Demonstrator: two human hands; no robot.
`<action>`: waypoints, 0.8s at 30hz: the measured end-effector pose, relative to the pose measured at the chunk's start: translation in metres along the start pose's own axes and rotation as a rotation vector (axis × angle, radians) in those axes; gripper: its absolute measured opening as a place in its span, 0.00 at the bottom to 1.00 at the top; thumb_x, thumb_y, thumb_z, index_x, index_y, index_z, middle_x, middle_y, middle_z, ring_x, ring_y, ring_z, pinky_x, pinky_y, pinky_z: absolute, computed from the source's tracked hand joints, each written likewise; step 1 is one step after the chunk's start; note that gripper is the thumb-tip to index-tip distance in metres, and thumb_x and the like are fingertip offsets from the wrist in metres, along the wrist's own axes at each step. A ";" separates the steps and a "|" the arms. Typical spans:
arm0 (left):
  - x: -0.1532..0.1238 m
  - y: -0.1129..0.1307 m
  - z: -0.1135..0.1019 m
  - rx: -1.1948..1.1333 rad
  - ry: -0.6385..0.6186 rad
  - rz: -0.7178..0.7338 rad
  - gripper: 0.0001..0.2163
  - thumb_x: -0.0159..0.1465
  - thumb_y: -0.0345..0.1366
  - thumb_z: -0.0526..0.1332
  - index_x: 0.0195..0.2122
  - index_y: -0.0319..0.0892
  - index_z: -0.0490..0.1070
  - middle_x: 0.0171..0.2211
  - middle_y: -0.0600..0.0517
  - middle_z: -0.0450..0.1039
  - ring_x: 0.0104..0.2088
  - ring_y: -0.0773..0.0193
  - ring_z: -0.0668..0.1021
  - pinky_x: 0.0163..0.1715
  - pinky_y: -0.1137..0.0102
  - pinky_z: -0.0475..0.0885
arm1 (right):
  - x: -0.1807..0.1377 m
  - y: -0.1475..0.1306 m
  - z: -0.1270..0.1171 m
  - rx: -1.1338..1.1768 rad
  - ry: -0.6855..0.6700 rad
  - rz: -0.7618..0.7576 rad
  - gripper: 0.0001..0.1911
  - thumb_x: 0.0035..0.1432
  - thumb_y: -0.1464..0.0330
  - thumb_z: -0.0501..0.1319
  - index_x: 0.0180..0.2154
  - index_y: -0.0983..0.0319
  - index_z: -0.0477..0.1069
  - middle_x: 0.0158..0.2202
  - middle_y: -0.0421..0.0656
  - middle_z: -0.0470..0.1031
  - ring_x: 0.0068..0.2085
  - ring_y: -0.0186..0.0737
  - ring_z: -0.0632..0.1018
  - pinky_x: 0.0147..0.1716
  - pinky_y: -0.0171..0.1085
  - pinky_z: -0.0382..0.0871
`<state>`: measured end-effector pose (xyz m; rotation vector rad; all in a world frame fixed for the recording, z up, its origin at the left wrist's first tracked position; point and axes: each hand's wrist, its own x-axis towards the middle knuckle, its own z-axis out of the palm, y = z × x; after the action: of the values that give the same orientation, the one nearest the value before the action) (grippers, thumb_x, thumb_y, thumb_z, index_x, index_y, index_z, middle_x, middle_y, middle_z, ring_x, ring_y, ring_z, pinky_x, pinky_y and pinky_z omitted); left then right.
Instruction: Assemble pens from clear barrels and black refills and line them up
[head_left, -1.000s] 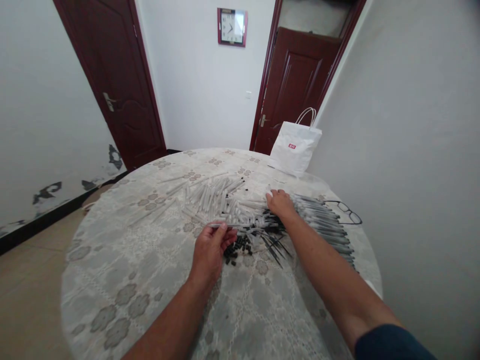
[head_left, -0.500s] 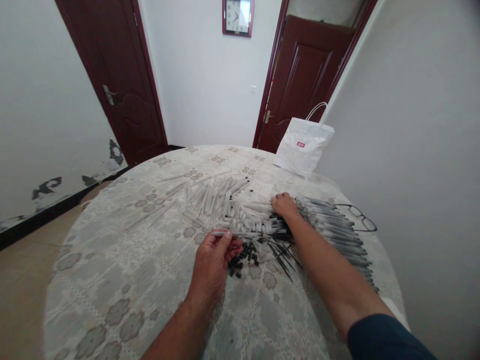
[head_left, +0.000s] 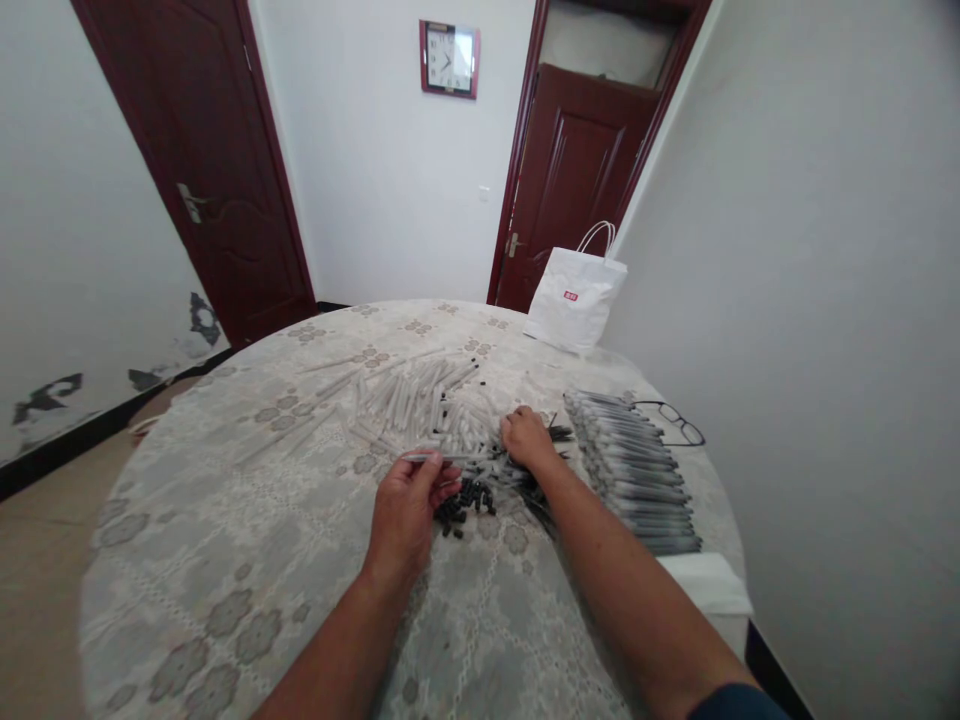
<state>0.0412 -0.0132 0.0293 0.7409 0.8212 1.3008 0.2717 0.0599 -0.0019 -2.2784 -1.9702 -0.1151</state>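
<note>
My left hand (head_left: 405, 510) pinches a clear pen barrel (head_left: 433, 457) level above the round table (head_left: 225, 560), fingers closed on it. My right hand (head_left: 527, 440) rests palm down on a heap of thin black refills (head_left: 536, 490), fingers curled into it; what they grip is hidden. A pile of clear pen barrels (head_left: 420, 405) lies just beyond both hands. Small black caps (head_left: 461, 500) are scattered between the hands.
A row of assembled pens (head_left: 634, 465) lies to the right, with black-rimmed glasses (head_left: 675, 422) beside it. A white paper bag (head_left: 574, 300) stands at the table's far edge. Two dark doors and a wall clock (head_left: 448, 58) are behind. The table's right edge is near a wall.
My right hand has drawn back leftward from the row of assembled pens onto the refill heap. The left hand keeps the barrel. The camera has shifted.
</note>
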 end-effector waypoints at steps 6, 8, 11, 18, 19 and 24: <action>0.003 0.001 -0.001 0.010 0.024 0.023 0.16 0.53 0.42 0.71 0.37 0.39 0.71 0.31 0.51 0.76 0.32 0.60 0.81 0.33 0.65 0.79 | -0.023 -0.024 -0.006 0.056 0.001 -0.027 0.24 0.71 0.62 0.45 0.49 0.68 0.75 0.51 0.58 0.72 0.56 0.49 0.70 0.58 0.43 0.58; 0.004 0.000 -0.002 0.023 0.026 0.030 0.16 0.54 0.42 0.71 0.38 0.39 0.71 0.31 0.51 0.76 0.32 0.60 0.81 0.33 0.64 0.79 | -0.030 -0.031 -0.008 0.070 -0.006 -0.046 0.23 0.71 0.62 0.45 0.49 0.67 0.75 0.51 0.57 0.73 0.55 0.48 0.70 0.58 0.43 0.58; 0.006 -0.002 -0.004 0.040 0.031 0.034 0.16 0.54 0.42 0.71 0.38 0.39 0.71 0.31 0.52 0.76 0.32 0.61 0.81 0.34 0.64 0.79 | -0.037 -0.037 -0.012 0.091 -0.019 -0.073 0.22 0.71 0.61 0.46 0.50 0.63 0.74 0.51 0.53 0.74 0.54 0.46 0.72 0.56 0.41 0.61; 0.006 -0.002 -0.006 0.048 0.011 0.037 0.16 0.56 0.43 0.70 0.38 0.38 0.71 0.31 0.51 0.76 0.33 0.61 0.81 0.33 0.66 0.79 | -0.015 0.001 -0.030 0.026 0.033 0.056 0.26 0.73 0.59 0.40 0.58 0.64 0.67 0.58 0.55 0.70 0.58 0.47 0.70 0.57 0.42 0.60; 0.005 -0.002 -0.006 0.046 0.011 0.036 0.16 0.56 0.43 0.70 0.38 0.38 0.71 0.32 0.51 0.76 0.33 0.61 0.81 0.33 0.66 0.79 | -0.010 0.010 -0.031 0.012 0.028 0.071 0.26 0.72 0.59 0.41 0.57 0.65 0.67 0.59 0.56 0.68 0.60 0.48 0.68 0.58 0.43 0.60; 0.006 -0.001 -0.005 0.037 0.014 0.020 0.17 0.55 0.43 0.71 0.38 0.38 0.71 0.32 0.51 0.76 0.33 0.61 0.81 0.32 0.67 0.78 | -0.005 0.040 -0.022 -0.052 -0.060 0.122 0.26 0.70 0.56 0.48 0.55 0.68 0.70 0.57 0.59 0.70 0.59 0.50 0.70 0.57 0.45 0.61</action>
<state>0.0380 -0.0078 0.0257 0.7723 0.8527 1.3129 0.3114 0.0457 0.0172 -2.4564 -1.8703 -0.0876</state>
